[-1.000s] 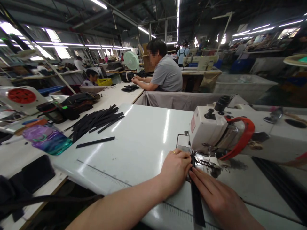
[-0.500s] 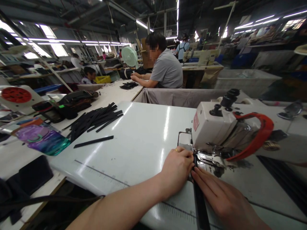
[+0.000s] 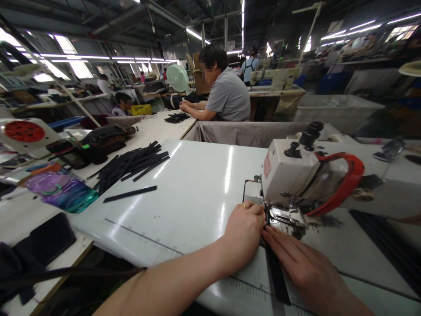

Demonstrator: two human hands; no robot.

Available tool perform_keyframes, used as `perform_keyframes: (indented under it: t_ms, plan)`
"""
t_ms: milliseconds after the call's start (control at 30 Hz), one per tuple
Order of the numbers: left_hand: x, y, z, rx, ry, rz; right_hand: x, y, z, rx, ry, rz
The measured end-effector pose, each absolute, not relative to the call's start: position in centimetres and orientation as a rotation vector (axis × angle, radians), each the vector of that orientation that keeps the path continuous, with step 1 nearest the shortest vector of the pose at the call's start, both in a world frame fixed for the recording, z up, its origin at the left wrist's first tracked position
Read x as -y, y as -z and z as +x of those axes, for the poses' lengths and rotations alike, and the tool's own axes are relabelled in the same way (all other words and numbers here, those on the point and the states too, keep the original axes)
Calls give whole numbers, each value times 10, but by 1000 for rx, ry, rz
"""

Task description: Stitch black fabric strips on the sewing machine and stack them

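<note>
Only a little had changed over the last second: the near end of the black strip (image 3: pixel 278 276), cut off by the lower edge of the frame half a second before, now lay in full view at the lower right. I took that to mean a bit more of it had gone in toward the sewing machine (image 3: pixel 291 169), though a slight shift of my head made the amount hard to judge.

My hands had hardly moved. The fingers of my left hand (image 3: pixel 243 230) were bent and bunched together over the strip's far part, right of centre, just beside the metal plate (image 3: pixel 286 216). Those of my right hand (image 3: pixel 301 265) lay straight and together, tips at the strip's right edge; whether either hand pinched it or only pressed, I couldn't tell. Its far end was hidden.

On the white tabletop (image 3: pixel 194 184), at left, the single loose strip (image 3: pixel 130 194) and the pile of strips (image 3: pixel 131 164) lay as before, so the work seemed centred on this one piece alone.
</note>
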State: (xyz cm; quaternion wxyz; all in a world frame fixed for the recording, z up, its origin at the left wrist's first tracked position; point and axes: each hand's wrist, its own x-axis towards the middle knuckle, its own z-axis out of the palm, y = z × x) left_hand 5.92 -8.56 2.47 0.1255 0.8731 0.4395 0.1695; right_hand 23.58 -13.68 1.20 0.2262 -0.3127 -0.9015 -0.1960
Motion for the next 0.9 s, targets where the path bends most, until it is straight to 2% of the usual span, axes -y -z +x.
perform_keyframes:
  t_ms: [900]
  plan:
    - [86,-27,64,-1363,-460,2566,135,-9,234,2419,514,-963]
